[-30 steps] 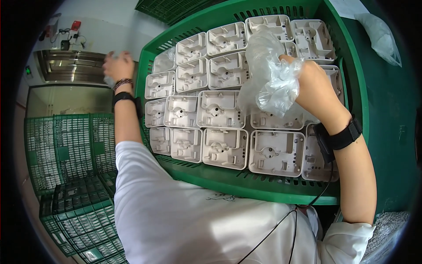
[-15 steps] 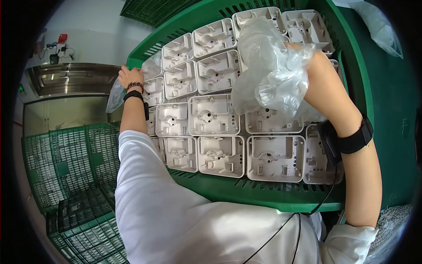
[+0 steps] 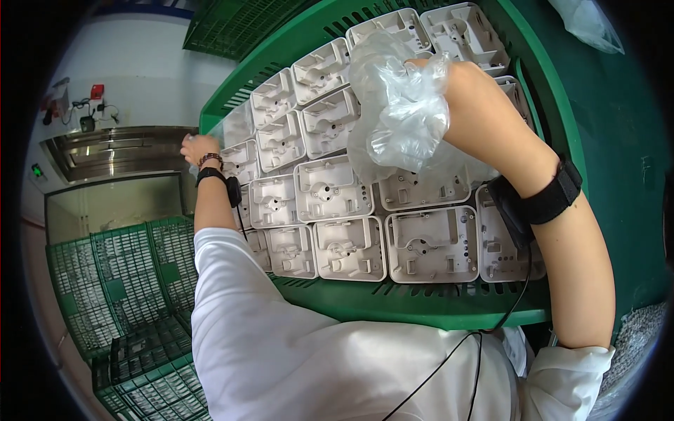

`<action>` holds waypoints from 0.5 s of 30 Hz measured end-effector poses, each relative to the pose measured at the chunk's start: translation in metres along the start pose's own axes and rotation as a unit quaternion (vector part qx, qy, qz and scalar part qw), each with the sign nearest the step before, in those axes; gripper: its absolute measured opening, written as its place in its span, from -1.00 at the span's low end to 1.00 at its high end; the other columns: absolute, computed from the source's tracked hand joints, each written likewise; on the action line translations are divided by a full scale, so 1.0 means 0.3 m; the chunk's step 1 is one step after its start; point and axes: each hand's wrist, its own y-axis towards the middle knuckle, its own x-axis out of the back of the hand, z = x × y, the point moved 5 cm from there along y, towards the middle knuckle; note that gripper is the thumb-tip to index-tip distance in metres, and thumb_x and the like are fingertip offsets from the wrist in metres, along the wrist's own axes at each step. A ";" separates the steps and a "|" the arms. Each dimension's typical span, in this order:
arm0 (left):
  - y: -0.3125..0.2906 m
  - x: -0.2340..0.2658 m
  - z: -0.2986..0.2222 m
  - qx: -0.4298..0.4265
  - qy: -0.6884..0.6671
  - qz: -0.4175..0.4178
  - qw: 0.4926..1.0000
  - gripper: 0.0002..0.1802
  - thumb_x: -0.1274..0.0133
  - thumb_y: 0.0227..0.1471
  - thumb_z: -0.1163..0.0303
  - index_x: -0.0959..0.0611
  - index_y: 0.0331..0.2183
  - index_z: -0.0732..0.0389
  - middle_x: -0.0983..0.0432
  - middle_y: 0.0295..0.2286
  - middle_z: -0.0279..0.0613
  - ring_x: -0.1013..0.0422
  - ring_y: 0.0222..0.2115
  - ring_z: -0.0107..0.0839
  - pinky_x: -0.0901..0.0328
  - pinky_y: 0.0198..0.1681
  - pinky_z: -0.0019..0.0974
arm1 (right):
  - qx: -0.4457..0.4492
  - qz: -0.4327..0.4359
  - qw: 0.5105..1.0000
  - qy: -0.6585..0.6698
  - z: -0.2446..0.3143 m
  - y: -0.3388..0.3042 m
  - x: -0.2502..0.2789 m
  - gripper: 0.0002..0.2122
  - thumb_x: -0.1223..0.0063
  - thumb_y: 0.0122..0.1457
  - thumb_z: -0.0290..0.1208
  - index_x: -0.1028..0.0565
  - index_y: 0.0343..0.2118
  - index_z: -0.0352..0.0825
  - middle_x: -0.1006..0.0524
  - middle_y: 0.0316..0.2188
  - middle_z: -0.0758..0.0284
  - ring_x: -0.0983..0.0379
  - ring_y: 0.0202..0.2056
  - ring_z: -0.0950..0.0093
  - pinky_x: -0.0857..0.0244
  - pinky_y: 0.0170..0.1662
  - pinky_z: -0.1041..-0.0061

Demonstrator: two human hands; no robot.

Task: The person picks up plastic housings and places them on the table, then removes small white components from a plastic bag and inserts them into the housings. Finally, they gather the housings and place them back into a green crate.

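Note:
Rows of white plastic housings (image 3: 333,189), open side up with moulded ribs and posts inside, fill a large green plastic crate (image 3: 421,309). At the crate's left rim my left hand (image 3: 201,149) has its fingers closed on thin clear plastic film (image 3: 235,126), part of which lies over the corner inside the crate. Over the far right housings my right hand (image 3: 460,81) is in a bunched clear plastic bag (image 3: 400,126). The bag hides its fingers and drapes over several housings. It moves along with the hand.
Green mesh crates (image 3: 133,259) are stacked on the left, and another green crate (image 3: 242,31) stands behind. More clear plastic (image 3: 590,24) lies on the dark green surface at the far right. A black cable (image 3: 523,295) runs from my right wrist strap.
My right hand and the bunched bag have shifted slightly left across the housings. My left hand has moved a little outward over the left rim. The whole view has tilted slightly.

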 end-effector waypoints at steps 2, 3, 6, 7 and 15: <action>0.125 -0.009 0.214 0.127 -0.056 -0.033 0.990 -0.62 0.02 -0.10 0.18 -0.56 -0.30 0.27 -0.32 -0.15 -0.12 -0.26 -0.21 -0.12 -0.18 -0.13 -0.18 | 0.018 -0.044 0.998 0.045 0.028 0.005 0.014 -0.95 0.08 -0.28 -0.63 -0.42 -0.68 -0.46 -0.44 -0.62 0.05 -0.40 -0.46 0.11 -0.31 -0.37 0.26; 0.147 -0.017 0.253 0.183 -0.090 -0.045 0.978 -0.62 0.04 -0.08 0.20 -0.54 -0.29 0.30 -0.37 -0.20 -0.10 -0.31 -0.26 -0.14 -0.23 -0.17 -0.19 | 0.018 -0.045 0.998 0.046 0.022 0.002 0.012 -0.95 0.08 -0.28 -0.63 -0.42 -0.68 -0.46 -0.44 -0.62 0.05 -0.40 -0.46 0.11 -0.31 -0.37 0.26; 0.140 0.055 0.247 0.154 -0.260 -0.096 0.949 -0.68 0.11 -0.02 0.25 -0.49 -0.31 0.31 -0.38 -0.28 -0.11 -0.31 -0.32 -0.23 -0.23 -0.22 -0.24 | -0.036 0.071 0.996 -0.029 -0.006 -0.003 -0.036 -0.75 -0.05 -0.11 -0.39 -0.47 -0.32 -0.36 -0.49 -0.40 0.13 -0.41 -0.35 0.18 -0.30 -0.30 0.35; 0.136 0.117 0.243 0.139 -0.343 -0.123 0.921 -0.71 0.15 0.01 0.28 -0.47 -0.32 0.31 -0.39 -0.31 -0.12 -0.31 -0.34 -0.27 -0.24 -0.24 -0.27 | -0.033 0.069 0.997 -0.033 -0.001 -0.005 -0.039 -0.75 -0.05 -0.11 -0.39 -0.47 -0.32 -0.36 -0.49 -0.40 0.13 -0.41 -0.35 0.18 -0.30 -0.30 0.35; -0.314 0.995 -0.227 -0.180 -0.780 -0.152 0.580 -0.88 0.28 0.13 0.42 -0.29 -0.40 0.26 -0.19 -0.58 -0.32 -0.13 -0.54 -0.53 -0.13 -0.40 -0.48 | 0.045 -0.087 0.994 0.037 0.035 -0.015 0.090 -0.73 -0.04 -0.08 -0.38 -0.40 -0.28 -0.34 -0.48 -0.39 0.18 -0.41 -0.29 0.21 -0.30 -0.26 0.39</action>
